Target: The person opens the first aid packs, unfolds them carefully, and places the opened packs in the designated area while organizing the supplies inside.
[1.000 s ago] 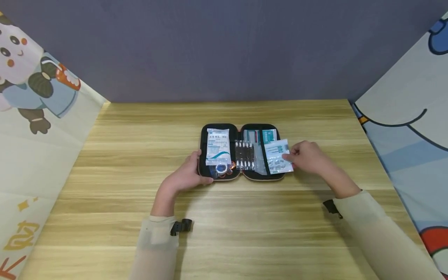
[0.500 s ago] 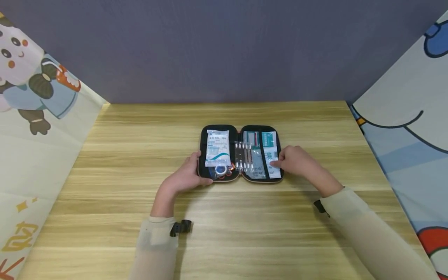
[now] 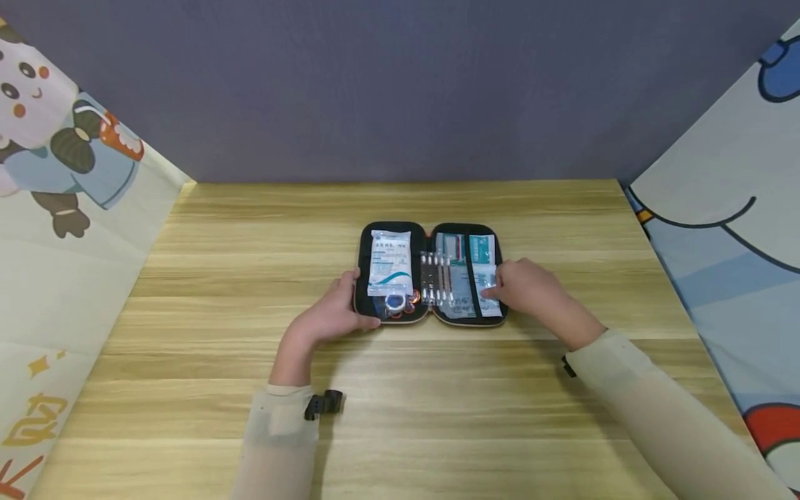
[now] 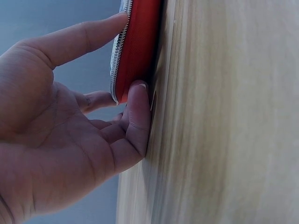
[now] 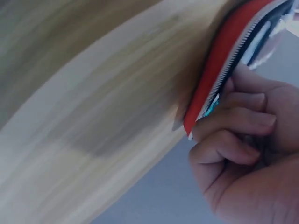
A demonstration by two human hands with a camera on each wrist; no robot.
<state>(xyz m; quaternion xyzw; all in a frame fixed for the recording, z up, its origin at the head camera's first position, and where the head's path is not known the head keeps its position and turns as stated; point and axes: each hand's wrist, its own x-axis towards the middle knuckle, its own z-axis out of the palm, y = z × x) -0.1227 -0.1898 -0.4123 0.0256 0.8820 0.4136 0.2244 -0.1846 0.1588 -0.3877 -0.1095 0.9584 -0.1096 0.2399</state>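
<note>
An unzipped first-aid case (image 3: 420,239) lies flat on the table, its outside red (image 4: 142,46) with a metal zipper. My left hand (image 3: 331,312) holds the left half by its rim, thumb at the near corner and fingers along the outer side. At the right half, my right hand (image 3: 531,292) has its thumb on a white-and-blue packet (image 3: 486,274) and its other fingers curled. That packet lies partly under a black elastic strap (image 3: 471,278). In the right wrist view, the right hand (image 5: 261,154) is at the case's zipper edge; the fingertips inside are hidden.
Cotton swabs (image 3: 435,278) in clear wrap lie across the fold. The left half holds a white packet (image 3: 390,262) and a small round white-and-blue item (image 3: 395,302). Wooden table (image 3: 400,389) surrounds the case; a grey wall (image 3: 400,90) stands behind.
My right hand has moved left with the packet, which now lies flatter and farther into the right half, partly beneath the strap. My left hand has stayed at the case rim.
</note>
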